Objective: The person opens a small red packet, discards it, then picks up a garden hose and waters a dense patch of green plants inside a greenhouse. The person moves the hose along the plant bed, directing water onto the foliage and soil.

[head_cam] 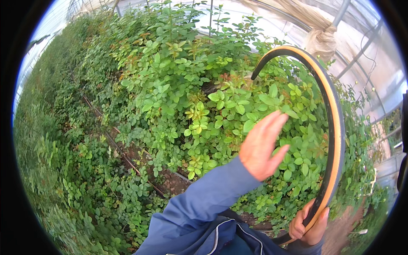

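My right hand (308, 224) is closed around the lower part of a curved black hose with an orange stripe (334, 127). From there the hose arches up and over the leafy plants, and its end hangs at the upper right among the leaves. My left hand (264, 145) is raised over the bushes (204, 118) inside the hose's curve, fingers apart, slightly blurred, holding nothing. Both arms wear blue sleeves. The bushes are dense, rose-like, with green and some reddish leaves.
Thin pipes (124, 153) run along bare soil (172, 182) between the plant rows. A bundled pale sheet (322, 40) is tied to the metal frame of the greenhouse at the upper right. A dirt path (344, 228) lies at the lower right.
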Available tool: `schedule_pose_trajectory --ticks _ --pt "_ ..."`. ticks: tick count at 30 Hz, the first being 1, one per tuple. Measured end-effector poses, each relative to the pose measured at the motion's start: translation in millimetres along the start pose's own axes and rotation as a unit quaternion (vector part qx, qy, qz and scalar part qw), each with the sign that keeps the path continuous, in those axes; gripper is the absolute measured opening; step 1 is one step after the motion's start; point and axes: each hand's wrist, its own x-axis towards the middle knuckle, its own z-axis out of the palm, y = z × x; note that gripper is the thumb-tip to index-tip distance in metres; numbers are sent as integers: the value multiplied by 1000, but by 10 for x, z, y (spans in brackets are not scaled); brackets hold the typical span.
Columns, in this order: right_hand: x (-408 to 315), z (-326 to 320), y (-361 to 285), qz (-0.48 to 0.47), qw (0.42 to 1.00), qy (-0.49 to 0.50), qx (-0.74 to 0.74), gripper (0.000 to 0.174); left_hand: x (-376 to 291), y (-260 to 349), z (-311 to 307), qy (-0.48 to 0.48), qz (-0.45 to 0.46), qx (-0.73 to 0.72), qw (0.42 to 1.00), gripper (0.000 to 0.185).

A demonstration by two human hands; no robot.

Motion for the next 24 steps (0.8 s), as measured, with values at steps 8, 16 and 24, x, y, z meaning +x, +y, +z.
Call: schedule_pose_trajectory --ticks 8,16,24 --pt "159 761 56 98 992 70 26 66 815 -136 -25 124 138 -41 982 75" --pt "798 1893 324 16 1000 -12 16 64 1275 -942 -964 155 129 -30 979 46" --pt "1306 2862 386 39 993 -104 24 43 1821 -1844 -2030 133 165 100 972 38"
